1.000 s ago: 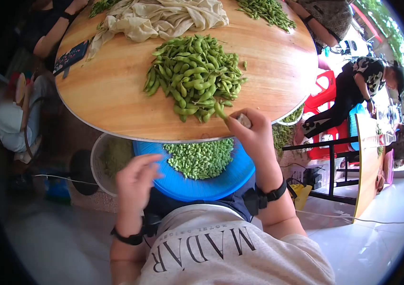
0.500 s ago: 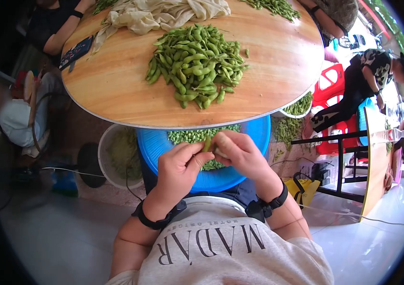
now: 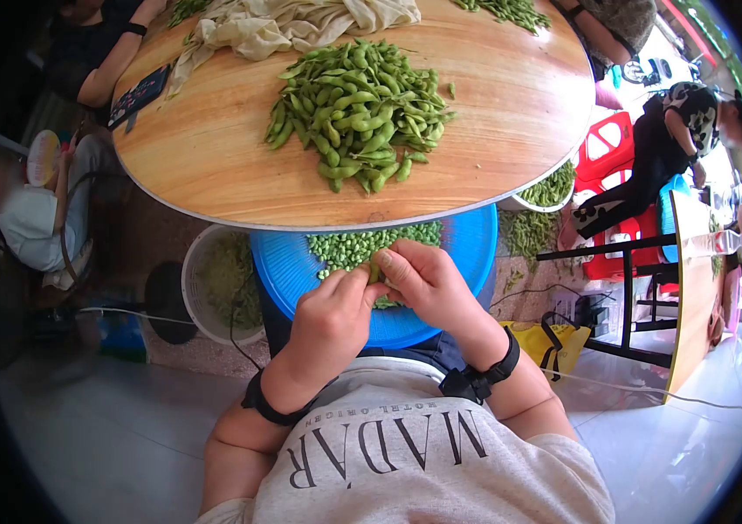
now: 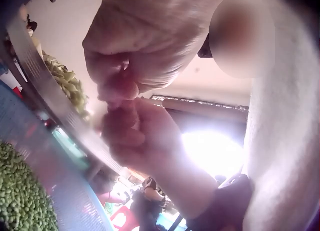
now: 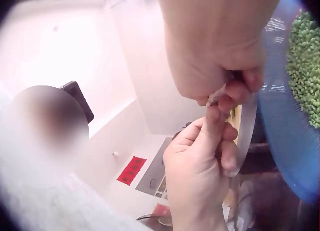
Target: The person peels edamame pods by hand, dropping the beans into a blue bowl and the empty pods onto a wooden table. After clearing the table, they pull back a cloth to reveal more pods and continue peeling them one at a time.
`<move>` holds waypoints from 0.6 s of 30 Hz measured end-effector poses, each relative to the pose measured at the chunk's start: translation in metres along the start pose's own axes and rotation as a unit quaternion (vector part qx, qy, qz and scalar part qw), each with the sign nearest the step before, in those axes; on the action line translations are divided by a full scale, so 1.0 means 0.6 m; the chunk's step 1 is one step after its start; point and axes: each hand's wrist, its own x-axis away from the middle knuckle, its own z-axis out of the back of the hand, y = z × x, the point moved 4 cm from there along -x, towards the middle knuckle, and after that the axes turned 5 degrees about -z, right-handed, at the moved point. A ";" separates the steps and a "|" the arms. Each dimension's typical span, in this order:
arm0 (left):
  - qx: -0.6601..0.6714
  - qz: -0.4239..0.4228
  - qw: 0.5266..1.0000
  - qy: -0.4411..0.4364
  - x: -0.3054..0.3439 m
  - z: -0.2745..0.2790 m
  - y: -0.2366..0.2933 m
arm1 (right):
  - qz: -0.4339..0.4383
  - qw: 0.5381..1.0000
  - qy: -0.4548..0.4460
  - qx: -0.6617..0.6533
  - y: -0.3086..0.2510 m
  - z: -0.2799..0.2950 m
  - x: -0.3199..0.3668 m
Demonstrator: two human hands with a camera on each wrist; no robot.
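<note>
Both hands meet over a blue basket [image 3: 279, 271] that holds shelled green beans [image 3: 349, 250]. My left hand [image 3: 329, 314] pinches one side of a green edamame pod [image 3: 376, 265], and my right hand [image 3: 430, 281] pinches the other, thumb pressed on it. Fingers cover most of the pod. In the right wrist view something pale shows at the right hand's fingertips [image 5: 215, 97], with the left hand [image 5: 192, 166] just below. Beyond the basket, a heap of edamame pods [image 3: 358, 113] lies on the round wooden table [image 3: 214, 175].
The table's edge [image 3: 371, 224] overhangs the basket. A cream cloth [image 3: 292, 26] and a dark phone-like slab [image 3: 140, 96] lie on the tabletop. A white bucket [image 3: 201, 293] stands left of the basket; a bowl of pods [image 3: 553, 188] stands right. Other people are around the table.
My right hand has come back from the pod heap with a pod and met my left hand over the basket. Since half a second ago the fingers have closed further over the pod.
</note>
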 end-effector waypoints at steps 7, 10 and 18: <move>0.154 0.086 0.984 0.018 0.017 -0.009 -0.022 | 0.085 0.996 -0.004 0.027 -0.008 0.000 0.007; 0.376 0.282 0.883 0.007 0.023 -0.014 -0.030 | 0.093 0.996 -0.002 0.016 -0.005 0.000 0.013; 0.498 0.387 0.776 0.032 0.028 -0.028 -0.052 | 0.047 0.998 -0.039 0.024 0.013 0.023 0.011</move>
